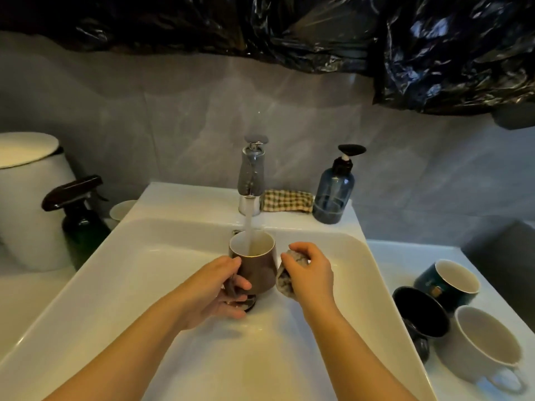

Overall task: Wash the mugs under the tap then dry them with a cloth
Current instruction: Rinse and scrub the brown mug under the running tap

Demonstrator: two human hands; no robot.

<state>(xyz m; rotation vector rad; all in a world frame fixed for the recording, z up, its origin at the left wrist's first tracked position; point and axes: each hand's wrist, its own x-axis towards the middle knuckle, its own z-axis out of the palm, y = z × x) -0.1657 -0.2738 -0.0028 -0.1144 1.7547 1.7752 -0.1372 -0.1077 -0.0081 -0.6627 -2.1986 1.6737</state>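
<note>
A brown mug (pixel 259 267) with a white inside stands upright in the white sink (pixel 121 273), under the running tap (pixel 251 175); water streams into it. My left hand (pixel 220 287) grips the mug by its handle on its left side. My right hand (pixel 308 270) holds a scrunched grey sponge or cloth (pixel 285 280) close beside the mug's right wall. A checked cloth (pixel 286 200) lies folded on the sink's back ledge, right of the tap. On the counter to the right stand a dark green mug (pixel 447 280), a black mug (pixel 419 312) and a white mug (pixel 486 342).
A blue soap pump bottle (pixel 333 192) stands right of the checked cloth. At the left are a dark spray bottle (pixel 79 215), a small white cup (pixel 123 209) and a white lidded bin (pixel 29 192). Black plastic sheeting (pixel 434 47) hangs above the wall tiles.
</note>
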